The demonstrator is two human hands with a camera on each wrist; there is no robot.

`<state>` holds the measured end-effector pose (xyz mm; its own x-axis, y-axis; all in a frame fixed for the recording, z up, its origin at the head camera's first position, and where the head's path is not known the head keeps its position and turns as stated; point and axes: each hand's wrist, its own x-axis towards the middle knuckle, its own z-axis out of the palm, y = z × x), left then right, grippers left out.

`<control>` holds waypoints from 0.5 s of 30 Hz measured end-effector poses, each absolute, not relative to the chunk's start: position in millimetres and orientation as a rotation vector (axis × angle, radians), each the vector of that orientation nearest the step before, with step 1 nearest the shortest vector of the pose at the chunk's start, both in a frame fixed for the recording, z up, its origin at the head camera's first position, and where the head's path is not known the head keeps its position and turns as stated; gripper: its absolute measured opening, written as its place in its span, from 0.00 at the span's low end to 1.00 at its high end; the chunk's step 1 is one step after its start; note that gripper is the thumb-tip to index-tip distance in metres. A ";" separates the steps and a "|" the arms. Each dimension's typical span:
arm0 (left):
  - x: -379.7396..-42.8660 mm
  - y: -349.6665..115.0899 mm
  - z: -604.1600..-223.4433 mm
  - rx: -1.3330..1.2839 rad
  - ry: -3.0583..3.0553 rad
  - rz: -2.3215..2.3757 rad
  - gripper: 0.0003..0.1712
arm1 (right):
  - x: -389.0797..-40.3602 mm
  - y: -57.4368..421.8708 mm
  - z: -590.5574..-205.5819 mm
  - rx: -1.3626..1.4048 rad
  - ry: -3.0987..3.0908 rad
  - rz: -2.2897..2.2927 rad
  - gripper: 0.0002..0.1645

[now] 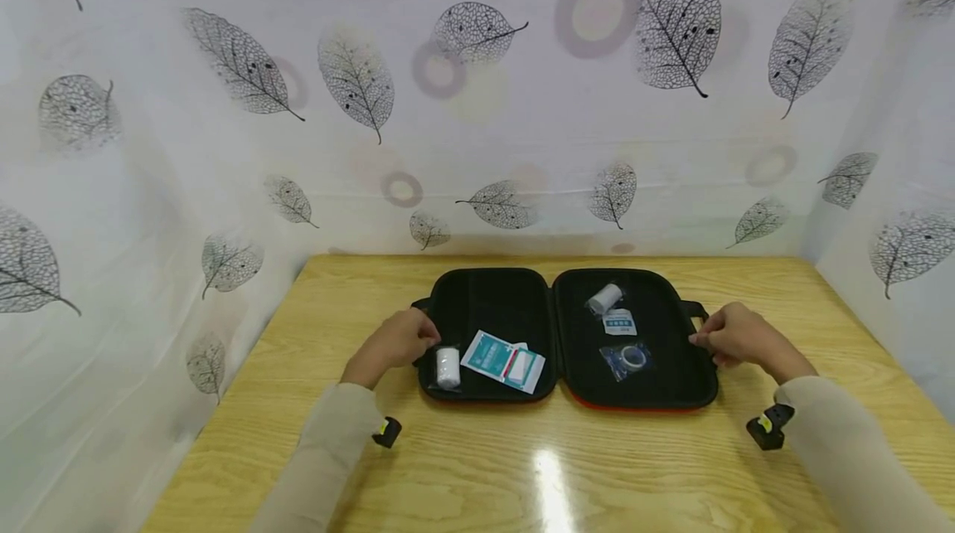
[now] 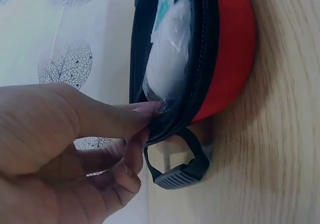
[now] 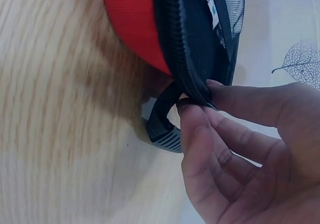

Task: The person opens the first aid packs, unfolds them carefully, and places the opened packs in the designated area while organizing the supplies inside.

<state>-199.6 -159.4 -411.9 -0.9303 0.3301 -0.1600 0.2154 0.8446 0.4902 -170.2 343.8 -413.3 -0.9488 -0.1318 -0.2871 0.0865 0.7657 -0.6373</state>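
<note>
A red zip case (image 1: 515, 294) with black lining lies spread open on the table. My left hand (image 1: 398, 341) pinches the rim of its left half between thumb and fingers, beside a black handle (image 2: 182, 176). A wrapped white bandage roll (image 1: 448, 368) sits close to those fingertips. At the right half's outer rim, my right hand (image 1: 742, 337) pinches the edge next to the other handle (image 3: 162, 121). Teal and white packets (image 1: 490, 353) lie in the left half. The right half holds a smaller white roll (image 1: 605, 298), a small packet (image 1: 619, 322) and a bagged tape roll (image 1: 632, 358).
The wooden table (image 1: 462, 467) extends in front of the case and to both sides. A leaf-patterned white sheet (image 1: 522, 127) hangs behind it and along the sides. Black mesh (image 3: 234, 9) shows inside the right half in the right wrist view.
</note>
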 end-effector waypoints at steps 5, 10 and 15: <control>-199.6 -160.1 -410.9 0.490 2.750 0.679 0.09 | -169.2 343.7 -415.9 -0.011 2.637 -1.011 0.15; -201.0 -162.7 -411.8 0.543 2.725 0.670 0.09 | -169.3 344.5 -417.4 -0.001 2.629 -1.031 0.15; -202.6 -166.4 -413.3 0.573 2.702 0.686 0.07 | -169.5 344.6 -418.6 0.023 2.608 -1.058 0.14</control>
